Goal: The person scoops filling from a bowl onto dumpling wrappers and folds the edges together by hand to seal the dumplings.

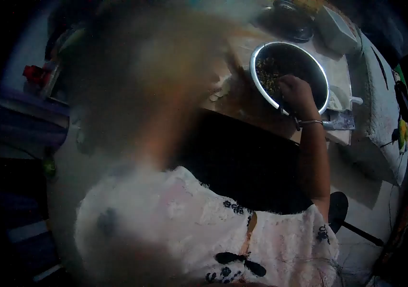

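Note:
My right hand (297, 95) reaches inside a round metal-rimmed bowl (253, 71) at the upper right. Its fingers are closed together low over a chopped, greenish-brown mixture (267, 71). Whatever they pinch is hidden. A bracelet circles that wrist. A hazy smear over much of the left side of the view blurs my left arm. My left hand (204, 86) shows only as a vague shape near the work surface, left of the bowl, close to some small pale pieces (219, 91). Its fingers cannot be made out.
A broad metal blade (340, 120) lies right of the bowl, near a white handle (355, 100). Behind stand a dark round pan or lid (287, 21) and a white box (335, 29). A thick pale ledge (381, 95) bounds the right side.

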A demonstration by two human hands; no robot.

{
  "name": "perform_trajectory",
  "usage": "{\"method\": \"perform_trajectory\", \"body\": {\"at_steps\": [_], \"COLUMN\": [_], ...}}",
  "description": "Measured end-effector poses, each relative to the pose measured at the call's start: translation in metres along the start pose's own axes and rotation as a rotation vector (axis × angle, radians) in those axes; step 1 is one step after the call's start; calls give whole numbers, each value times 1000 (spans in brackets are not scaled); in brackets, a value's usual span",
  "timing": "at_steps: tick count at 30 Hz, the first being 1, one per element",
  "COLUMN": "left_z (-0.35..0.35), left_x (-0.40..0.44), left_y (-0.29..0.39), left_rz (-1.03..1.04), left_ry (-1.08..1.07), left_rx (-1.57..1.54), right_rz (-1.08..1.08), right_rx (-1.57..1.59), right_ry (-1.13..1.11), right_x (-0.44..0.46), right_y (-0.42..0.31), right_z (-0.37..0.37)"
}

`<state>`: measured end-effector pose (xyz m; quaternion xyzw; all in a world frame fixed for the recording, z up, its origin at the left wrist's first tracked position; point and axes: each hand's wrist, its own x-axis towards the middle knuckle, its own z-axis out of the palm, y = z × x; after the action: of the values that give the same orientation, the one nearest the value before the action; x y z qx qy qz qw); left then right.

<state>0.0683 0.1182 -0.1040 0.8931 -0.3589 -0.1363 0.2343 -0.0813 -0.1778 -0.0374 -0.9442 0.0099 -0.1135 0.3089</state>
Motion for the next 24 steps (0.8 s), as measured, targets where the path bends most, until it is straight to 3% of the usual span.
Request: {"method": "perform_trajectory", "body": {"at_steps": [3,4,6,9,12,15,18,19,21,24], "left_z": [42,13,6,27,12,25,26,27,29,31], "left_x": [12,2,4,19,2,18,31,34,37,36], "left_y": [-33,-2,-2,-39,0,-36,-51,-55,-59,-61], "left_rz": [-128,-175,-217,-15,44,212,-26,260,546,189], "left_ry": [345,147,-53,34,272,336,37,228,419,230], "left_rx": [298,139,-19,8,-357,113,110,198,285,165], "right_rz": [62,61,2,115,20,30,-43,-42,-134,-241], "right_rx": [-30,-31,-50,38,-6,-34,-74,-75,179,314], "right_ry": [-38,-37,-26,-34,-5,0,91,92,303,504], "right_x": [4,4,4,3,1,2,-1,-1,-1,-8], "right_y": [4,5,6,4,3,7,-4,-3,-2,-9], "right_z": [2,2,2,4,2,5,-1,-2,-6,-14]}}
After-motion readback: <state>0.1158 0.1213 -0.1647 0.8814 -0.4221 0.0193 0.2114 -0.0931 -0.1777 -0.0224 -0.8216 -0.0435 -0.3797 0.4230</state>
